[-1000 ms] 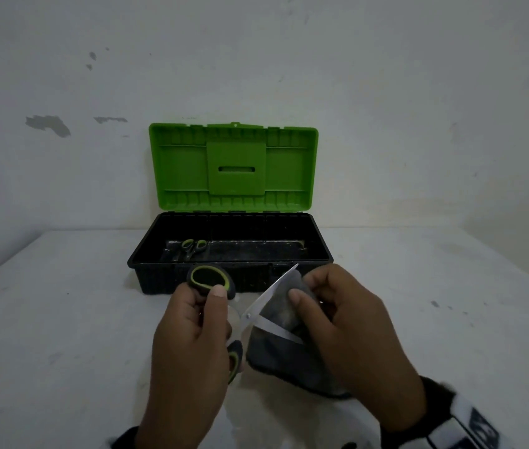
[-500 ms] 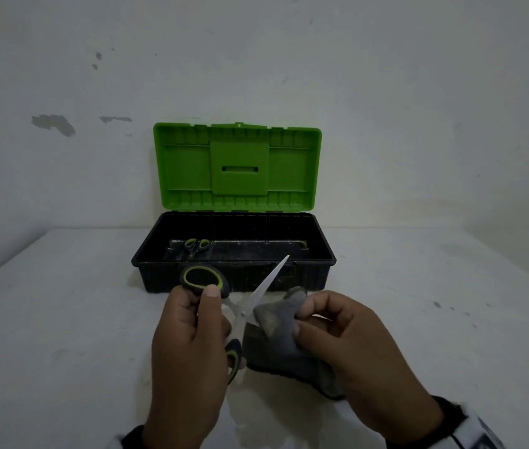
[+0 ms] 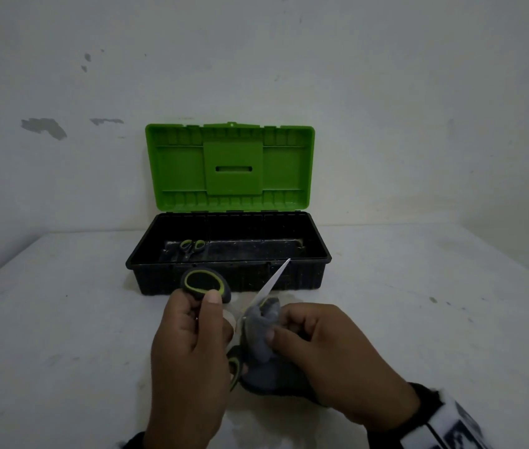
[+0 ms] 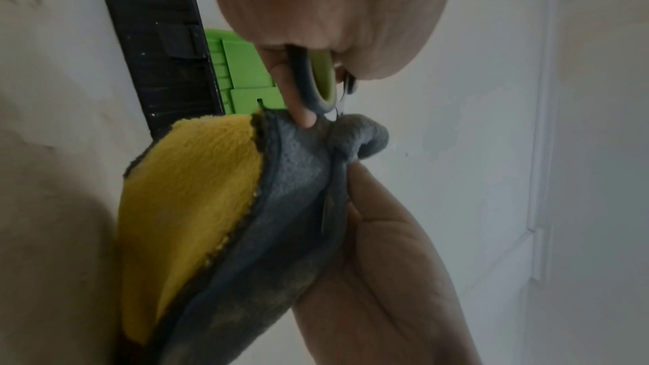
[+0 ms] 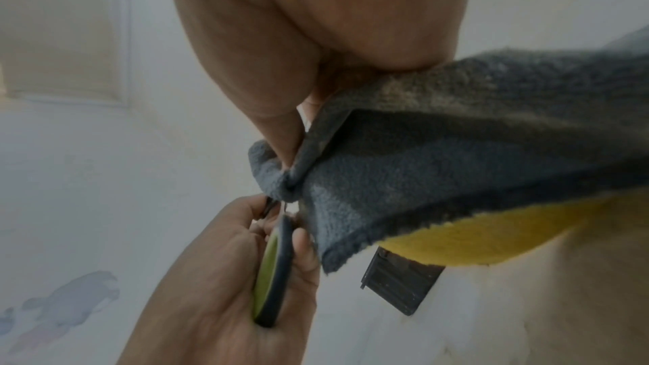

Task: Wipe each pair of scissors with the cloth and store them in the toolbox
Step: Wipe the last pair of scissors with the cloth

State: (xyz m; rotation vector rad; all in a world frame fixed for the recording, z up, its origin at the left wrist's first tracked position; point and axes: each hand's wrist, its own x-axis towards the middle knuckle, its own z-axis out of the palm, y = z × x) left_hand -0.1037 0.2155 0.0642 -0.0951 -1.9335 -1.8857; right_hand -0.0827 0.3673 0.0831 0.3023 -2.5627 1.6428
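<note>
My left hand (image 3: pixel 192 338) grips the black-and-green handles of a pair of scissors (image 3: pixel 206 283), blades spread apart. One bare blade (image 3: pixel 274 277) points up toward the toolbox. My right hand (image 3: pixel 328 348) pinches a grey cloth (image 3: pixel 260 335) with a yellow underside (image 4: pixel 196 199) around the other blade, close to the pivot. That blade is hidden in the cloth. The black toolbox (image 3: pixel 146 254) stands just behind my hands with its green lid (image 3: pixel 230 166) upright. A small pair of scissors (image 3: pixel 192 247) lies inside at the left. In the right wrist view the handle (image 5: pixel 272 274) lies in my left palm.
The white table (image 3: pixel 62 319) runs out to both sides of the toolbox, and a white wall (image 3: pixel 386 108) rises close behind it. A striped sleeve cuff (image 3: pixel 451 426) shows at my right wrist.
My right hand has drawn the cloth down the blade toward the pivot and bunched it there. The upper blade, partly covered before, now stands bare. My left hand has barely moved.
</note>
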